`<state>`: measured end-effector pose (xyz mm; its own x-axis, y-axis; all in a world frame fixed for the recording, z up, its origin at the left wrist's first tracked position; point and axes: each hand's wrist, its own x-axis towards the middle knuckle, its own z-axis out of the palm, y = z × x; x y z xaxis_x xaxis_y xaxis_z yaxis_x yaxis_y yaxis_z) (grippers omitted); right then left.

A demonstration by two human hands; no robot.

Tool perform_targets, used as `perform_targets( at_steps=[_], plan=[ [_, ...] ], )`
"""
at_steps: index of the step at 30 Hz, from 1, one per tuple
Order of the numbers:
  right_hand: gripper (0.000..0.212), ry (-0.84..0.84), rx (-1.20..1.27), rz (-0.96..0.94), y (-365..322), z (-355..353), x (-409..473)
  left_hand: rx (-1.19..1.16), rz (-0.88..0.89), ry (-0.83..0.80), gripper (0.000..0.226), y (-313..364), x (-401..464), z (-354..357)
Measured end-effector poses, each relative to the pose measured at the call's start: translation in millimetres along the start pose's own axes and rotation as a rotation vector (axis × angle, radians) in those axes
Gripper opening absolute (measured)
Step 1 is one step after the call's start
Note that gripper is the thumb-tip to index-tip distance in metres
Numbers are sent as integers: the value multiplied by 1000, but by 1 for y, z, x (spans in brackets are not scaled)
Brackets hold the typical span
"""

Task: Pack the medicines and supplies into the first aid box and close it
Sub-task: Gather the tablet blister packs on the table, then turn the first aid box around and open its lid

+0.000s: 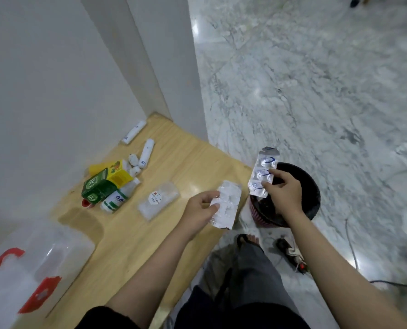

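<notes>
While a crinkled silver blister sheet point(226, 205) is pinched in the left hand point(201, 210) and a blue-printed blister strip point(263, 173) in the right hand point(284, 189), the translucent red-latched first aid box point(31, 271) is seen at the wooden worktop's point(136, 233) near left corner, nearer the left hand.

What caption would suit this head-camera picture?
Each hand holds a blister strip, left hand over the wooden table, right hand above a dark bin.
</notes>
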<state>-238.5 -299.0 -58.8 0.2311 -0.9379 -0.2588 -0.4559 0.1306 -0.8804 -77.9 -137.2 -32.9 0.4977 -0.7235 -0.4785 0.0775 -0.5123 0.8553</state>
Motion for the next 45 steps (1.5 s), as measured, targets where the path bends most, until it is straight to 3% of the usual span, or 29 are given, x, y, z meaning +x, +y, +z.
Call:
perform_targets(
  at_steps=[5,11,20,24,30,37,45],
  plan=[
    [34,101,-22,147,31,-37,39,89,75,-37,26,47,58,61],
    [39,140,-106,318,72,-64,94,361,120,-109,41,83,132,148],
    [41,62,-195,562,114,-80,159,824,-117,-435,67,65,229,220],
    [41,29,-195,584,118,-80,175,867,-208,-483,73,58,244,219],
    [40,37,-165,470,90,-56,187,783,-87,-327,66,74,240,199],
    [40,-36,-114,196,13,-18,179,629,101,-65,55,108,205,145],
    [36,-125,42,-107,-72,46,88,430,283,358,44,104,91,24]
  ],
)
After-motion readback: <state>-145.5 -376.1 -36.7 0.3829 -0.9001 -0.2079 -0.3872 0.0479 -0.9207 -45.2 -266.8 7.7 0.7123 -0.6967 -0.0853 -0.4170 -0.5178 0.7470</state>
